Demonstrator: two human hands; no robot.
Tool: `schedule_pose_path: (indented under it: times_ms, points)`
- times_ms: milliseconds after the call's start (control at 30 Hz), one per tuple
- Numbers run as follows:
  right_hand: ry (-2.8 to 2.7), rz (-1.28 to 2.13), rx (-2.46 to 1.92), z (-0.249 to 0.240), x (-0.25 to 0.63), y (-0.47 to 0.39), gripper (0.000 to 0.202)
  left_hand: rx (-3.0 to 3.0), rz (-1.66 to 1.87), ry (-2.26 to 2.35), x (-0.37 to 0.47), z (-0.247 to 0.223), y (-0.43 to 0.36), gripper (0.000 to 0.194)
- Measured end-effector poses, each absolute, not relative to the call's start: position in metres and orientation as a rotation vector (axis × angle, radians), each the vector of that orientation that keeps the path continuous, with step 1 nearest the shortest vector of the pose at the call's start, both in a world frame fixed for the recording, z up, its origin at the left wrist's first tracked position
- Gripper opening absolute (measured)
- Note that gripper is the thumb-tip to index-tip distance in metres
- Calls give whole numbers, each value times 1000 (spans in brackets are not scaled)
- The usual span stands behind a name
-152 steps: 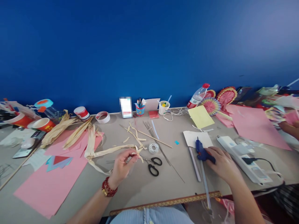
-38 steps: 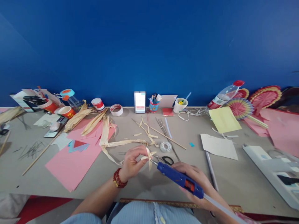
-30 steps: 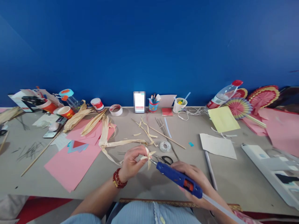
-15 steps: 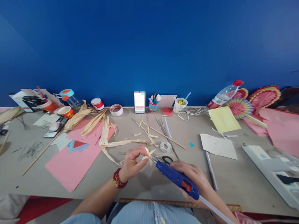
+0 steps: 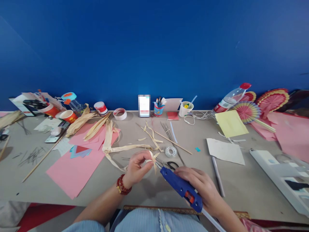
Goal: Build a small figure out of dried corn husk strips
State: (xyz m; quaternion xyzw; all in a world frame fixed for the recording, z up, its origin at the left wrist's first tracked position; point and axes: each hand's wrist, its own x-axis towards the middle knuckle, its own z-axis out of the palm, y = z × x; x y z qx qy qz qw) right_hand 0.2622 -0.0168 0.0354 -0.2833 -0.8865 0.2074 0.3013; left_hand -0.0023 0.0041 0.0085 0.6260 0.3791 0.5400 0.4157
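Observation:
Between the thumb and fingers of my left hand [image 5: 138, 167] is a small flower-like piece of pale corn husk [image 5: 155, 158]. My right hand [image 5: 199, 185] is wrapped round a blue glue gun [image 5: 180, 187], whose metal nozzle points at the husk piece; whether the tip touches it I cannot tell. A clear glue stick [image 5: 212, 219] runs out of the gun's rear end. Just beyond the hands lie black-handled scissors [image 5: 173, 165], partly hidden, and a roll of clear tape [image 5: 171, 151]. Long husk strips [image 5: 130, 147] lie to the left of them.
Pink paper sheets [image 5: 72, 170] and dried husks [image 5: 80, 124] cover the left side. A wooden stick [image 5: 173, 142] and wires lie in the middle. At right are white paper [image 5: 225, 151], a yellow sheet [image 5: 231, 123], a tilted bottle [image 5: 230, 98] and a grey-white case [image 5: 272, 175].
The glue gun has shifted slightly left, and its rear end has dropped a little with my right hand. My left hand stays nearly in place with the husk piece.

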Motion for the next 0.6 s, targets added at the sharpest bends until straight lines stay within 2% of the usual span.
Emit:
schedule_pose_path:
  times_ms: [367, 600]
  points:
    - [-2331, 486, -717, 43, 260, -15, 32, 1399, 1328, 964, -2, 0, 4, 24]
    - [-2082, 698, -691, 42, 260, -23, 25, 1414, 1392, 983, -4, -3, 5, 21]
